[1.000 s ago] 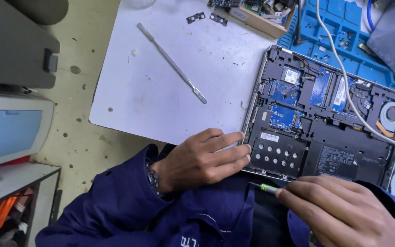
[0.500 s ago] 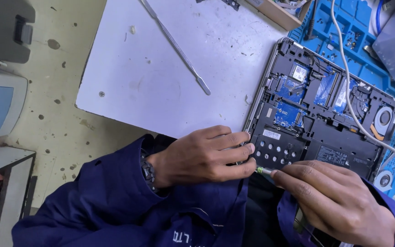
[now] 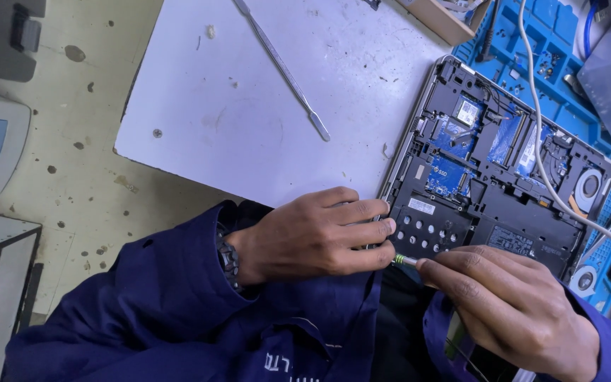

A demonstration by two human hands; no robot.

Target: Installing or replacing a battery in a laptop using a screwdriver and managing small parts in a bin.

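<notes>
An opened laptop (image 3: 503, 177) lies upside down with its bottom cover off, showing blue circuit boards and a fan. My left hand (image 3: 312, 237) rests on its near corner, fingers curled against the black frame. My right hand (image 3: 510, 308) grips a thin screwdriver (image 3: 406, 261) with a green band, its tip pointing at the laptop's near edge just beside my left fingertips. Both sleeves are dark blue.
A long metal pry tool (image 3: 284, 71) lies on the white table top (image 3: 249, 120). A white cable (image 3: 539, 141) crosses the laptop over a blue work mat (image 3: 532, 78). A cardboard box edge (image 3: 447, 25) sits at the back. Grey speckled floor lies to the left.
The view has shifted down and left. My right hand has brought the screwdriver closer to my left fingertips at the laptop's near edge.
</notes>
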